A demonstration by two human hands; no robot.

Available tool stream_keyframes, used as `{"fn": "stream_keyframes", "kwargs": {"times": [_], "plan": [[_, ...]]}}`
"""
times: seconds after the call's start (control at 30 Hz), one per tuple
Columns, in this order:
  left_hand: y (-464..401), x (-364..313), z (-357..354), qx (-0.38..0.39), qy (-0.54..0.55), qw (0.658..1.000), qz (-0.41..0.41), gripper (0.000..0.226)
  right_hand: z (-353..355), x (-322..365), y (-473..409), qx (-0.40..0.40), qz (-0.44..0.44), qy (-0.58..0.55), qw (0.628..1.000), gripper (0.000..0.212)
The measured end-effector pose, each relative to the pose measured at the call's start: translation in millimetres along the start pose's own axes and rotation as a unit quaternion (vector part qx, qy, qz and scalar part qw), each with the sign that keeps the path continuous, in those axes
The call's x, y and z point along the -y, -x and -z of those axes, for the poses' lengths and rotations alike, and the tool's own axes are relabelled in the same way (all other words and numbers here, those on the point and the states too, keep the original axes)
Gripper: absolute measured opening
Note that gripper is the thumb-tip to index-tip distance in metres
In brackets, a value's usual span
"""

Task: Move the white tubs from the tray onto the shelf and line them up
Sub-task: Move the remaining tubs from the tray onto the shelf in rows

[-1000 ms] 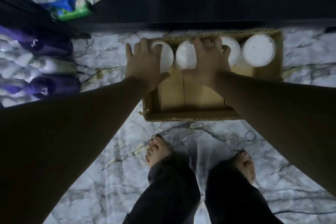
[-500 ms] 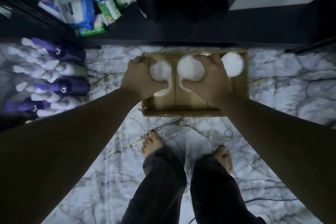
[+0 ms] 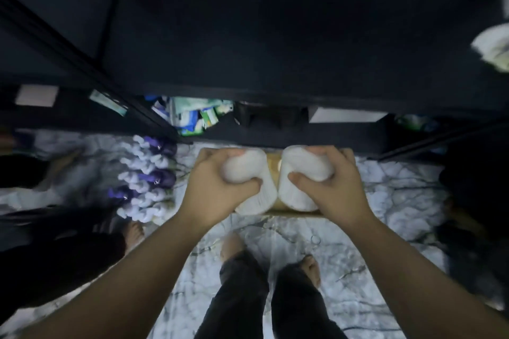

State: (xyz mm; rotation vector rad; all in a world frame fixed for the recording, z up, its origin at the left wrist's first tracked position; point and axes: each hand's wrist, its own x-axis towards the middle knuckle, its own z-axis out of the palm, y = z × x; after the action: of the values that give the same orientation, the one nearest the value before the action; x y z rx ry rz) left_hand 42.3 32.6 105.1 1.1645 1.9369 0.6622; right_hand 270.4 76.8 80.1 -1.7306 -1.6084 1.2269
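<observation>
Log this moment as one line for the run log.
stage: lifting | left hand: grips white tub | right hand: grips second tub | tray: below | shelf: ahead, dark

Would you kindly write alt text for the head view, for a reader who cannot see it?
Seen from above, a person's left hand and right hand each hold a white tub side by side above a cardboard tray on a marbled floor. A dark shelf spans the frame ahead, with purple and white bottles at the left and bare feet below.
</observation>
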Motion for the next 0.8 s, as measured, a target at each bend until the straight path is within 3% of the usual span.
{"fn": "stream_keyframes", "kwargs": {"times": [0.3,0.8], "plan": [[77.7,-134.2,76.9,-0.002,0.051,0.996,-0.071,0.067,108.4,132.8,62.6,-0.035,0.101,-0.046,0.993,0.056],[155.4,-267.4,149.7,-0.037,0.055,0.987,-0.145,0.068,224.4,229.6,119.6,-0.035,0.204,-0.063,0.976,0.06]]}}
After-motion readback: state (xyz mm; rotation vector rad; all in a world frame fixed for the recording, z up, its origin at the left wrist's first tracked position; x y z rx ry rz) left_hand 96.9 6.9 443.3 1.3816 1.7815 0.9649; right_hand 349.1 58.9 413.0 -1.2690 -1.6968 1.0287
